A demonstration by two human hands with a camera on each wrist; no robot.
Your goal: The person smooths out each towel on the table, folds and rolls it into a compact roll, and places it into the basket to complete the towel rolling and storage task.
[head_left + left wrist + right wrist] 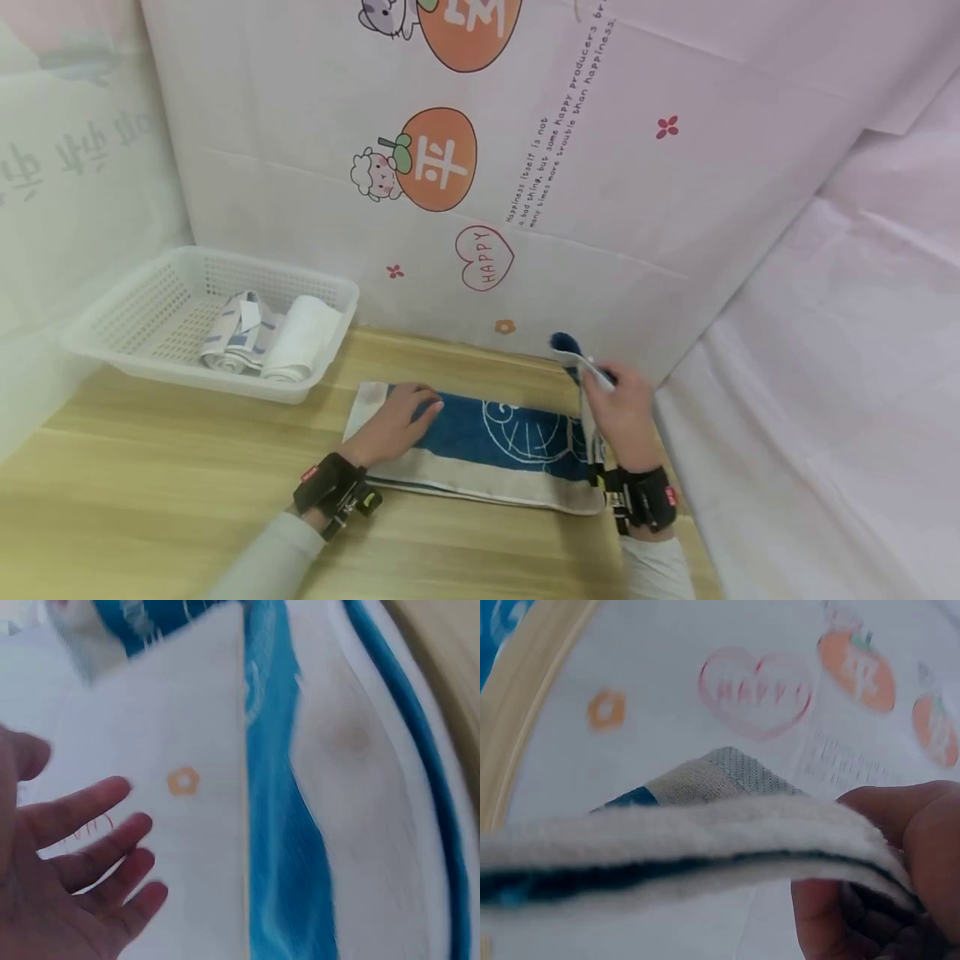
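Observation:
A blue and off-white towel (465, 433) with white line drawings lies folded into a long strip on the table. Its right end is lifted, and my right hand (626, 412) pinches the raised layers between thumb and fingers. In the right wrist view, the folded edge of the towel (667, 844) runs into the grip of that hand (922, 855). Over the towel's left part is my left hand (393, 423), its fingers loosely bent. The left wrist view shows this hand (82, 877) with spread fingers and nothing held.
A white plastic basket (187, 375) stands at the back left of the wooden table (187, 467). Inside it lie a patterned rolled towel (240, 333) and a white rolled towel (303, 337). Printed white cloth (600, 275) hangs behind the table; more white cloth borders the right side.

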